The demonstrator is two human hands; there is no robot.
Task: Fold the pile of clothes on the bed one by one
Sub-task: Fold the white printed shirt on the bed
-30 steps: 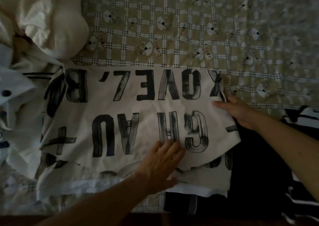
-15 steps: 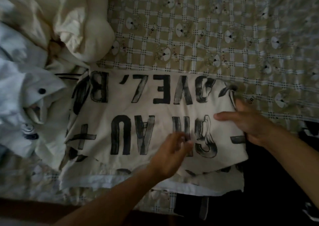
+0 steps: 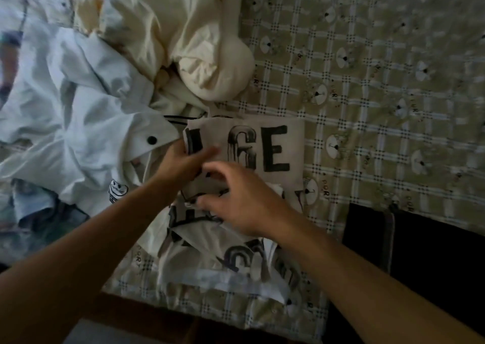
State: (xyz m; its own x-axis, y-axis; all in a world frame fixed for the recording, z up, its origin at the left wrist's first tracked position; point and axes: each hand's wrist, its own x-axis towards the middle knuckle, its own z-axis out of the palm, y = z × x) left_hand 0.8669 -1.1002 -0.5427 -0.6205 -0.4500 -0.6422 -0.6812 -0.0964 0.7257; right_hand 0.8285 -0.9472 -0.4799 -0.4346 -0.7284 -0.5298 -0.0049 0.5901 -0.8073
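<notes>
Left hand point(image 3: 181, 162), right hand point(image 3: 252, 207); grip shirt point(image 3: 273, 144) at folded edge; bedsheet point(image 3: 367, 107) rightward

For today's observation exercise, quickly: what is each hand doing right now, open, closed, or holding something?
Left hand: grips the left edge of the lettered shirt.
Right hand: fingers curled, pinching a fold of that shirt.

1. Lettered garment point(image 3: 262, 144): soft matt cloth, off-white. The black print is flat with no gloss.
2. Bedsheet point(image 3: 367, 81): thin matt cloth with a printed check, lightly rumpled.
3. Cream bundle point(image 3: 215, 76): smooth matt cloth in soft folds.
4. Pale shirt point(image 3: 78, 107): smoother, crisper cloth with sharp creases. Its dark button point(image 3: 151, 140) looks hard, probably plastic.
5. Black garment point(image 3: 420, 251): matt cloth, too dark to read the weave.
</notes>
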